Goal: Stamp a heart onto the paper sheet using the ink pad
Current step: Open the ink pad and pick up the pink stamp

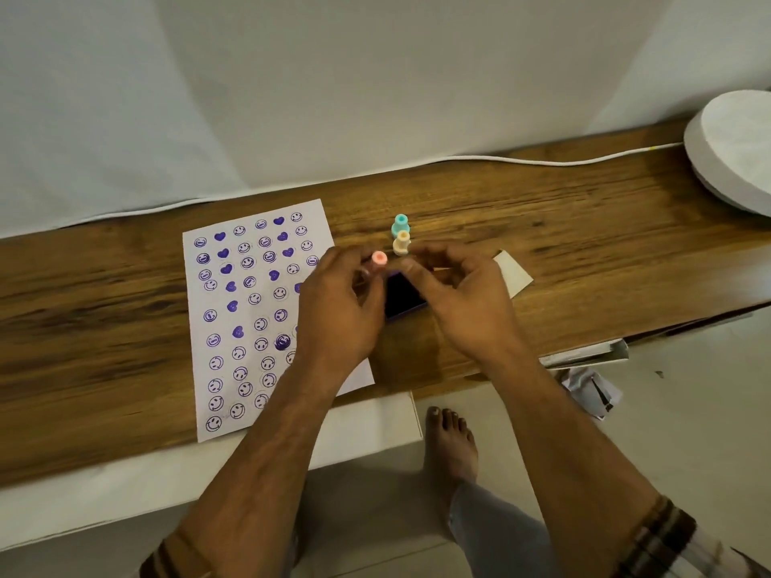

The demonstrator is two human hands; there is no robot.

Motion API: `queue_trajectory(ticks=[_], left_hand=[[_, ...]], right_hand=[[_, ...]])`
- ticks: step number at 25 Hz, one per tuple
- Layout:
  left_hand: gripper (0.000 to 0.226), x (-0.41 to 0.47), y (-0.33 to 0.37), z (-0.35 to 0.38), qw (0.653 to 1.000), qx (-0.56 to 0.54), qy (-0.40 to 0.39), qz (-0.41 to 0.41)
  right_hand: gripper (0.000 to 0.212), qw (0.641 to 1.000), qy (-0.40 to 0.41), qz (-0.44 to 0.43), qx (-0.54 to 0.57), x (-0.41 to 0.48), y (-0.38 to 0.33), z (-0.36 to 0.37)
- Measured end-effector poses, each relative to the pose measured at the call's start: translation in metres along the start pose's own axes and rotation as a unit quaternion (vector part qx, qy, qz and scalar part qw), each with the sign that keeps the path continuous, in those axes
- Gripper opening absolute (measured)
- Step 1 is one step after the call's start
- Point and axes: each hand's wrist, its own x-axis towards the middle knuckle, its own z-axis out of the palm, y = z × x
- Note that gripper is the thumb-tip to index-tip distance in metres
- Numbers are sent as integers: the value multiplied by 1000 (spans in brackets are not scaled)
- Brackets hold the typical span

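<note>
Your left hand (pixel 338 310) is pinching the pink stamp (pixel 377 260) in its fingertips, holding it just left of the ink pad (pixel 402 300) on the wooden table (pixel 542 244). Your right hand (pixel 463 302) is curling loosely over the pad's right edge, though whether it is actually gripping the pad cannot be told. The paper sheet (pixel 250 319) is lying at the left, partly under your left wrist.

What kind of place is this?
Probably a home craft corner: a wooden shelf against a cloth-draped wall, a paper sheet of purple stamps, small stampers, and a bare foot on tiled floor.
</note>
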Motion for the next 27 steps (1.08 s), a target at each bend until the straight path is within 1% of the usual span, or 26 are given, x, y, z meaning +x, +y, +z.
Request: queue_trajectory(ticks=[2,4,6,8,9,11,14,18,21,23,25,27], left_hand=[[27,-16,2,-9,999,17,-27,33],[26,-27,1,-19,999,20,-29,31],[30,-37,0,-28,999,-27,-28,-9],[39,-48,2,-36,989,-116,-36,-82],[39,-53,2,-39,983,-145,-35,-105],[36,-58,1,-44,981,-156,-29,-114],[32,-56,0,-51,984,-141,-36,-105],[37,-47,-7,-57,977,-162,-54,-126],[25,-38,-15,-53,967,-193,-52,-158],[21,-33,-18,-50,961,-213,-45,-171],[20,-28,-22,-53,950,-245,-25,-193],[21,-22,-32,-59,938,-264,8,-225]], right_hand=[[24,999,-33,12,28,-13,-6,16],[20,999,-26,25,34,-23,-6,24],[15,997,-2,51,51,-31,-2,26],[12,992,19,79,98,-40,3,28],[11,988,27,89,119,-44,5,30],[9,984,33,100,140,-52,8,36],[7,978,24,124,167,-55,5,47],[10,974,10,142,178,-49,2,56],[17,977,2,128,173,-41,-1,60],[23,981,12,102,164,-34,-3,59],[20,992,50,46,103,-22,-1,50],[25,996,84,-14,-8,-10,3,37]])
